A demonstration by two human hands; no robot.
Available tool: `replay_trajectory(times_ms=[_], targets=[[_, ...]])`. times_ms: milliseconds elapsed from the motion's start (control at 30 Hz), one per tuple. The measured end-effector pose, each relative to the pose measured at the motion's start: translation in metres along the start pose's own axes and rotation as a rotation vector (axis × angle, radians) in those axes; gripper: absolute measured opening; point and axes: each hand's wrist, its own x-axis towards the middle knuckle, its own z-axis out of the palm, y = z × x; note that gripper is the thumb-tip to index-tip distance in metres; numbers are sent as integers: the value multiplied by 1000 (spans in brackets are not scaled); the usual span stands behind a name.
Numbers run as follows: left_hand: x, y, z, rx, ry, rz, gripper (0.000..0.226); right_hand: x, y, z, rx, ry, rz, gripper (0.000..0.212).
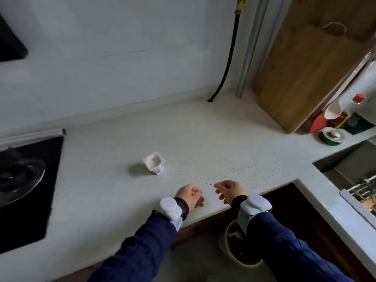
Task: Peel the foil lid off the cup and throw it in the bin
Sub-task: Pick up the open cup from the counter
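Both hands, left hand (190, 195) and right hand (230, 190), hover loosely curled and empty near the opened yogurt cup (154, 162) on the surface (203, 139).

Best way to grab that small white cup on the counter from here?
Grip the cup across its side walls just under the rim, coming from the near side where both hands hover. It stands upright, apart from everything, and looks open on top, so keep fingers out of the contents.

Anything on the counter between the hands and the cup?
Nothing visible. The cup stands alone on the counter, beyond the left hand and right hand, with only bare speckled surface between. Both hands look empty, fingers loosely curled. The bin sits on the floor under the right forearm.
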Motion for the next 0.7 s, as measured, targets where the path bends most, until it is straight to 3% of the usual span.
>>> replay_trajectory(times_ms=[100, 267, 333, 467, 700], targets=[[-1, -18, -39, -97, 122, -43, 11, 9, -24, 22, -17, -77, -50, 20], [11, -47, -99, -260, 525, -104, 25, 36, -67, 65, -36, -197, -114, 23], [18, -49, -114, -390, 611, -122, 29, 47, -82, 82, -44, -230, -129, 22], [30, -44, -127, -607, 614, -104, 36, 66, -101, 112, -87, -282, -156, 24], [52, -37, -129, -688, 565, -155, 40, 89, -111, 143, -171, -325, -173, 26]])
